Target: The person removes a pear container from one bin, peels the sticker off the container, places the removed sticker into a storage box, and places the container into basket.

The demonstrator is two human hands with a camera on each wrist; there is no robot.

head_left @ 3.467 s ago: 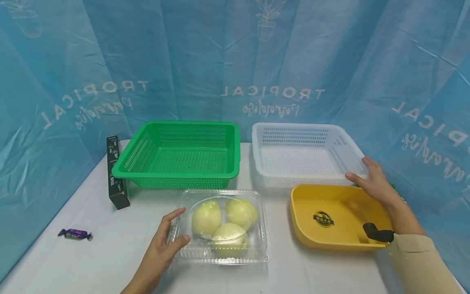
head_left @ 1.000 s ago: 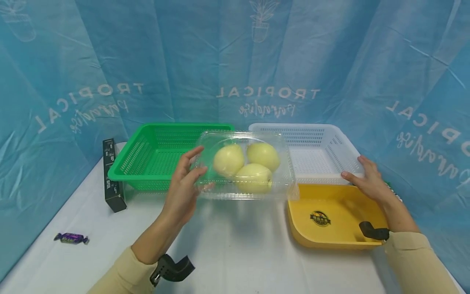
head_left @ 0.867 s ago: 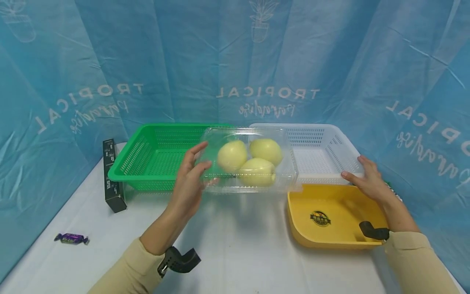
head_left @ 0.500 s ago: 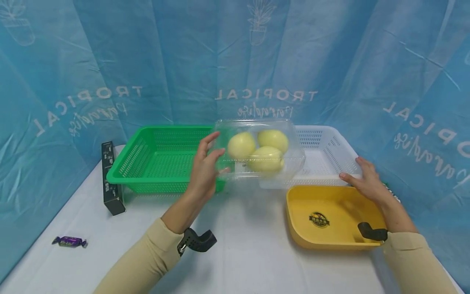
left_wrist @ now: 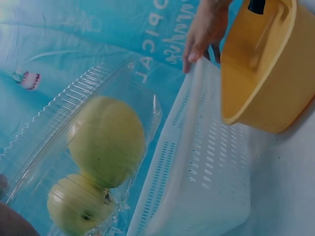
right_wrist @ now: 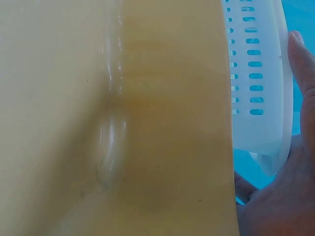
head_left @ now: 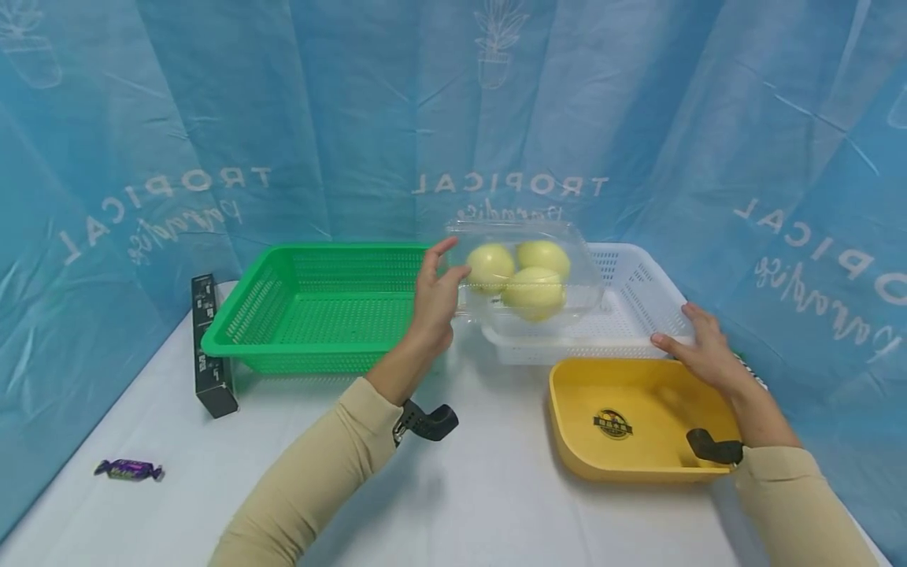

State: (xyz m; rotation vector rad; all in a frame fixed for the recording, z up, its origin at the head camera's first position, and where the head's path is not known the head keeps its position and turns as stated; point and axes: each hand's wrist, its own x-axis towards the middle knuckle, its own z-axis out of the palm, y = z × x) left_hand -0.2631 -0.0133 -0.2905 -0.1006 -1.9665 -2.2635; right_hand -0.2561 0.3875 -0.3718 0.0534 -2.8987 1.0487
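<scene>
My left hand (head_left: pixel 434 303) grips the left edge of a clear plastic clamshell box (head_left: pixel 581 287), thumb in front. Inside lie three pale yellow-green fruits (head_left: pixel 534 291); their kind is unclear. The box hangs in the air over the left part of a white perforated basket (head_left: pixel 553 346). In the left wrist view the box (left_wrist: pixel 54 120) is tilted beside the basket (left_wrist: pixel 221 162). My right hand (head_left: pixel 708 354) holds the basket's front right corner. The right wrist view has the thumb (right_wrist: pixel 302 64) against its rim; the other fingers are partly hidden.
A yellow tub (head_left: pixel 641 394) with a round label stands before the white basket. Left of that basket is a green perforated basket (head_left: pixel 340 354). A long black box (head_left: pixel 215 378) and a purple wrapped candy (head_left: pixel 129 470) lie farther left. Blue curtain (head_left: pixel 368 118) closes the back and sides.
My left hand has lifted the clamshell box off the table and carried it forward and right, to over the white basket. My right hand has stayed on the basket corner.
</scene>
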